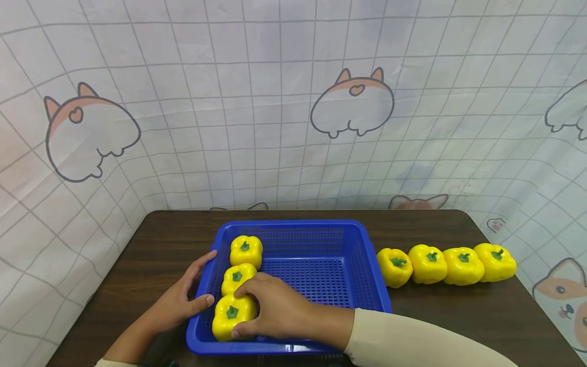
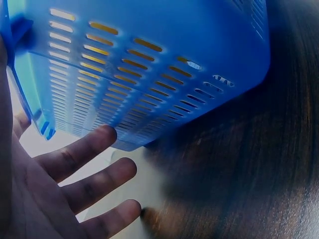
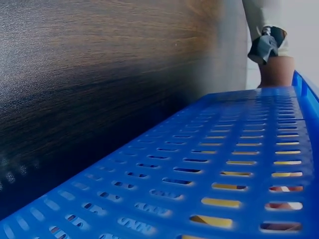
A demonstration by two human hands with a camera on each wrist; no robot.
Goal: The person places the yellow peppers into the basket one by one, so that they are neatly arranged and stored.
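A blue plastic basket stands on the table, with three yellow bell peppers in a row along its left side. My right hand reaches in over the front and grips the nearest yellow bell pepper, thumb on its near side and fingers on its far side. Behind it sit the middle bell pepper and the far bell pepper. At the basket's left rim rests my left hand, thumb and index tip against it. In the left wrist view its other fingers extend loosely beside the slotted wall.
Right of the basket, several more yellow bell peppers line up side by side on the dark wooden table. A white grid-patterned cloth with cartoon animals hangs behind and around the table.
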